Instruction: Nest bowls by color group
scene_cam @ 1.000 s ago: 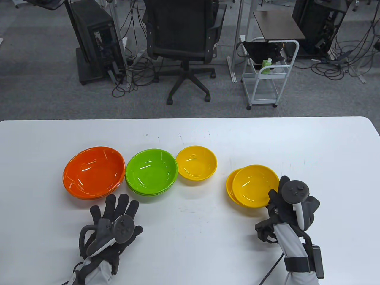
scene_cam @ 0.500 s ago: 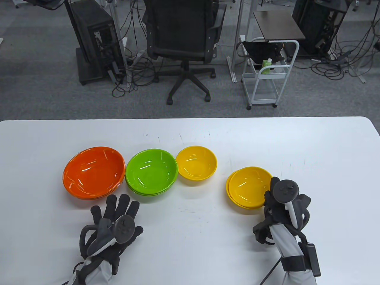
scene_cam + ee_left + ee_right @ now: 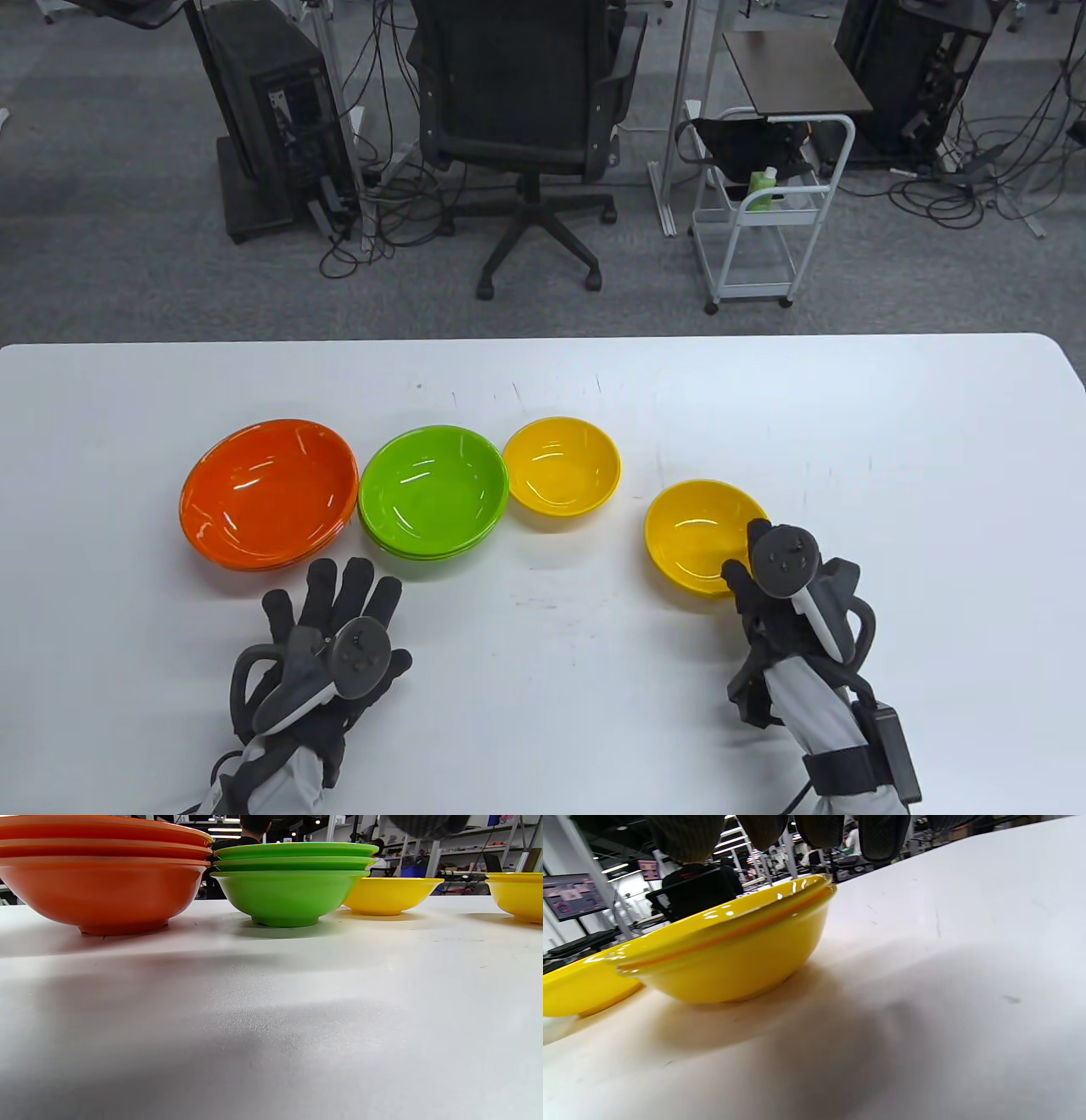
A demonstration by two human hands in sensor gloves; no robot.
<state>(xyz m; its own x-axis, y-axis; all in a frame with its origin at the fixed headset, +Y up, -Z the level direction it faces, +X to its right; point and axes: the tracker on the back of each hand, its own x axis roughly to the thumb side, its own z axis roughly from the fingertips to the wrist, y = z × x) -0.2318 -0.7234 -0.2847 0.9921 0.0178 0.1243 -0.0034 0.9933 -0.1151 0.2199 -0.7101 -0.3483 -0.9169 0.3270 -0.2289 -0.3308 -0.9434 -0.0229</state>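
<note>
A stack of orange bowls (image 3: 270,492), a stack of green bowls (image 3: 433,491) and a single yellow bowl (image 3: 562,463) stand in a row on the white table (image 3: 891,407). To the right, two yellow bowls (image 3: 691,535) sit nested one in the other. My right hand (image 3: 747,556) is at their near right rim. In the right wrist view its fingertips (image 3: 882,836) hang just above the rim of the nested pair (image 3: 734,955), not touching it. My left hand (image 3: 335,598) lies flat with fingers spread, just in front of the orange and green stacks, holding nothing.
The left wrist view shows the orange stack (image 3: 102,878), green stack (image 3: 292,878), yellow bowl (image 3: 390,893) and nested pair (image 3: 515,895) from table level. An office chair (image 3: 526,127) and a small cart (image 3: 764,212) stand beyond the table's far edge.
My right hand moved left with the upper yellow bowl, which went from offset on the lower one to fully nested in it. The left hand has barely moved.
</note>
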